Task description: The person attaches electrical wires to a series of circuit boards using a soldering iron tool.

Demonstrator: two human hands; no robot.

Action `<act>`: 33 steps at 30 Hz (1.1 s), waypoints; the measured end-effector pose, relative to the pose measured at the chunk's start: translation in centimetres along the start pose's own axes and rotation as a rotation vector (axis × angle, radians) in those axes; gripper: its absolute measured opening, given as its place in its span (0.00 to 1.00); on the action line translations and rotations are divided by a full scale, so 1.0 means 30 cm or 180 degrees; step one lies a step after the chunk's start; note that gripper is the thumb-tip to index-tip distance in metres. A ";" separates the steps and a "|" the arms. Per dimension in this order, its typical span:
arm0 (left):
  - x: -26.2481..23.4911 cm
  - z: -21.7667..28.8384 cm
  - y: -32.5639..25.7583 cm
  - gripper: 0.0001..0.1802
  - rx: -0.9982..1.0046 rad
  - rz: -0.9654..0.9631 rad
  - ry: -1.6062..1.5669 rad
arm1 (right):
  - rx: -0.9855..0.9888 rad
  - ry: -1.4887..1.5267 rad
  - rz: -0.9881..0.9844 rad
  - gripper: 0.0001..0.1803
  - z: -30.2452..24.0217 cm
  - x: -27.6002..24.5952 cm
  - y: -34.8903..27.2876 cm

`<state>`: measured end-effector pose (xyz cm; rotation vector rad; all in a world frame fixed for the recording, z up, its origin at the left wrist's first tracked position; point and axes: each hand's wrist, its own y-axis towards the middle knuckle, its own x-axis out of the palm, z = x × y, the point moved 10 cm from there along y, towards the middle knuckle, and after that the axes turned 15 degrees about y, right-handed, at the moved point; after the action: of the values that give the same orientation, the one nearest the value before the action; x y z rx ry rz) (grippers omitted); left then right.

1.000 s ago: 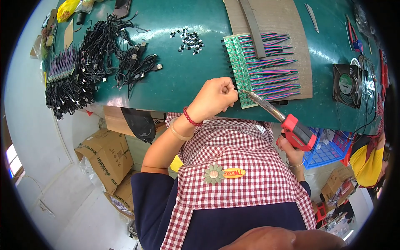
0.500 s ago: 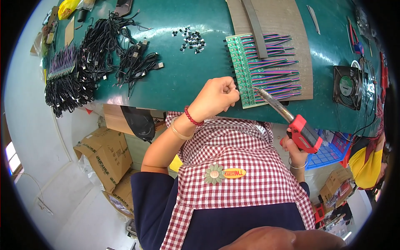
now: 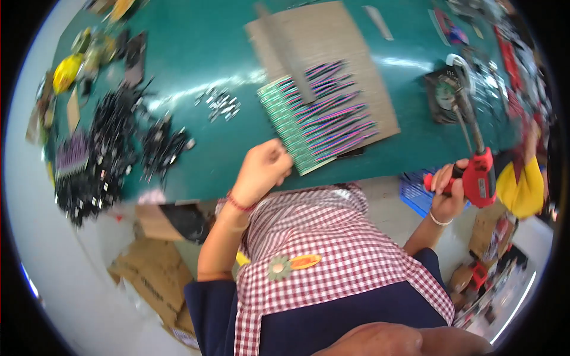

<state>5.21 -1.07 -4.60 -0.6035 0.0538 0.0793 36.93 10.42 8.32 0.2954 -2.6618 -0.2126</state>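
My left hand (image 3: 264, 169) is closed in a pinch beside the lower left edge of a green circuit board panel (image 3: 282, 118); whatever its fingers hold is hidden. Rows of multicoloured wires (image 3: 338, 113) stick out from the panel's right side. Panel and wires lie on a brown cardboard sheet (image 3: 371, 77), with a flat grey bar (image 3: 285, 53) resting across the upper wires. At the right, my right hand (image 3: 450, 193) grips a red soldering gun (image 3: 481, 178) by its handle. Its metal barrel points up, in front of a small black fan (image 3: 442, 98).
Small black-and-white connectors (image 3: 218, 105) lie loose left of the panel. Farther left are a heap of black cables (image 3: 113, 136) and a yellow bag (image 3: 67, 72). A blue basket (image 3: 415, 193) stands below the table's right edge, near another person's yellow sleeve (image 3: 522, 187).
My right hand has swung the soldering gun from the wires up and right toward the fan. My left hand stays pinched near the panel's edge. The whole view has shifted and blurred.
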 end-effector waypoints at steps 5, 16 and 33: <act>-0.006 -0.008 -0.014 0.06 -0.0153 0.0035 0.0136 | -0.1215 0.0055 0.0548 0.16 -0.201 -0.218 0.103; -0.009 -0.005 0.022 0.05 0.0027 -0.0035 0.0179 | -0.0715 -0.0344 0.1746 0.11 -0.131 -0.456 0.171; -0.422 0.269 0.154 0.10 0.0949 0.2625 0.4024 | -0.0153 0.0694 0.0423 0.16 0.002 0.052 0.124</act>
<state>-7.58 6.59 0.36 -0.2172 1.5178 0.4691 34.91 13.63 9.66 0.1180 -2.4455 -0.1903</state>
